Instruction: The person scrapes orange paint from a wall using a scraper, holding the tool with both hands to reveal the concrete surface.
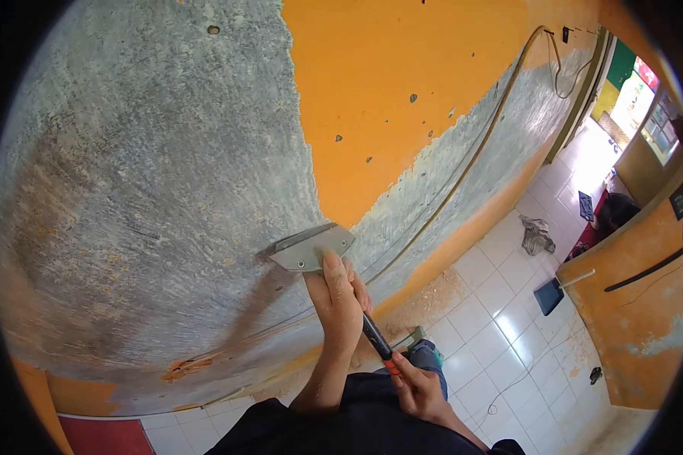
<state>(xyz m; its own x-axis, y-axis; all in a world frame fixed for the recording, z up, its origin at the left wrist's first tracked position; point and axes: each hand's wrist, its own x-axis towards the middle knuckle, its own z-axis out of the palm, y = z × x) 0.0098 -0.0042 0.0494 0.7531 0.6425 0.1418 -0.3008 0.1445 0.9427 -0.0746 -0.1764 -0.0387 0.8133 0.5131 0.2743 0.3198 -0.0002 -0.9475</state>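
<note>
A long-handled scraper (311, 249) with a wide metal head touches the wall at the lower tip of the orange paint (372, 83). My left hand (340, 299) wraps round the scraper just below its head, with the thumb on the metal. Lower down, my right hand (417, 388) grips the black handle near its red band. Left of the scraper the wall is bare, rough and grey (159, 152). Another grey strip (463, 136) runs along the right of the orange patch.
A yellowish cable (474, 155) hangs along the wall. Paint debris (432, 296) lies on the white tiled floor (501, 288). A crumpled bag (537, 235) and a dark dustpan (549, 296) are at right. A partly seen person (618, 211) is near the doorway.
</note>
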